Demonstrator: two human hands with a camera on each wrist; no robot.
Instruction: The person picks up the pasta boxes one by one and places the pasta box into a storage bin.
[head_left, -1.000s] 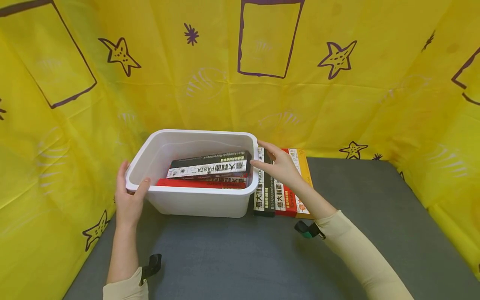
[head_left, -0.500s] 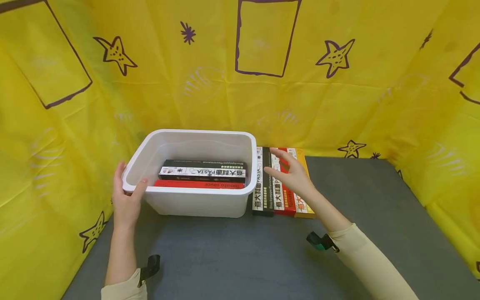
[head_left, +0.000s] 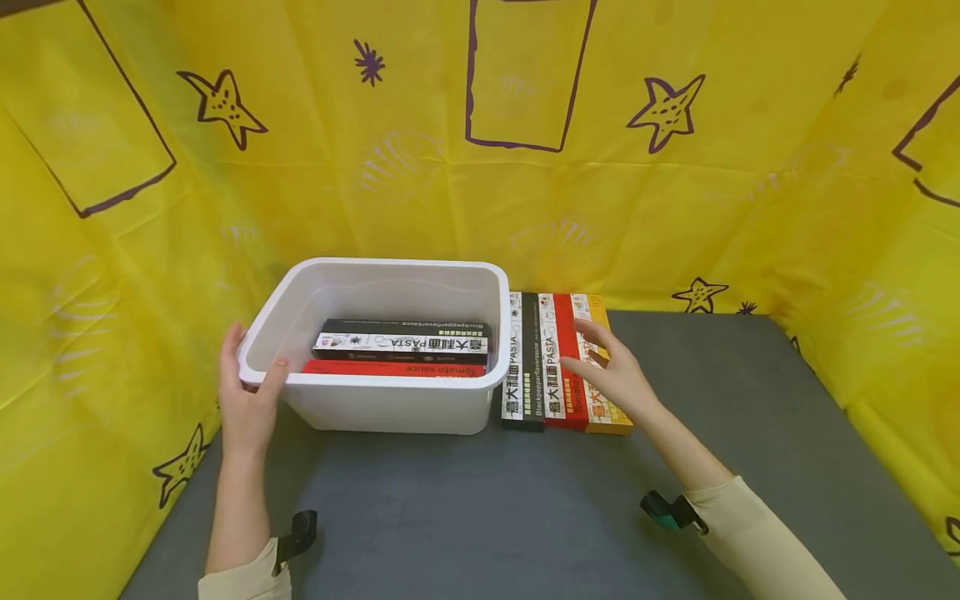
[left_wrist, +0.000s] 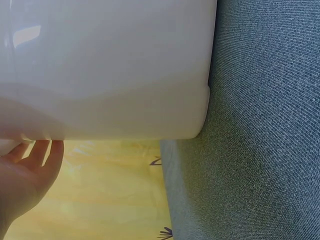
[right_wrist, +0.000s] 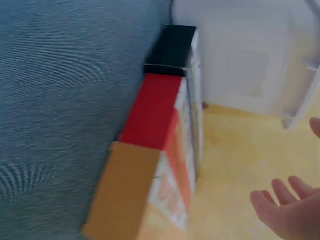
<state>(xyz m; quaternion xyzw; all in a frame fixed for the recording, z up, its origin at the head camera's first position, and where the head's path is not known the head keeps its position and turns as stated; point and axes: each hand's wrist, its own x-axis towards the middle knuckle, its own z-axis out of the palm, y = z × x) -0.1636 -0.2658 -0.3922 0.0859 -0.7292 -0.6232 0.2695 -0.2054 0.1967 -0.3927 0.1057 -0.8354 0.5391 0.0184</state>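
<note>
A white plastic bin (head_left: 390, 407) stands on the dark table. My left hand (head_left: 251, 404) grips its front left corner, thumb on the rim and fingers round the outside; the left wrist view shows those fingers (left_wrist: 52, 157) against the bin's wall. Inside lie a black-and-white pasta box (head_left: 405, 343) and a red tomato sauce pasta box (head_left: 390, 368). To the bin's right, a black pasta box (head_left: 534, 367), a red one (head_left: 564, 312) and an orange one (head_left: 600, 310) lie side by side. Over the red and orange boxes hovers my right hand (head_left: 618, 371), fingers apart, holding nothing.
Yellow cloth (head_left: 420, 208) with starfish drawings hangs behind and along both sides of the table. The dark grey tabletop (head_left: 465, 517) runs in front of the bin and to the right of the boxes. Each wrist wears a black strap mount (head_left: 296, 537).
The black-and-white pasta box has settled flat in the bin. My right hand has left the bin's right rim and moved right, over the row of boxes. My left hand keeps its grip.
</note>
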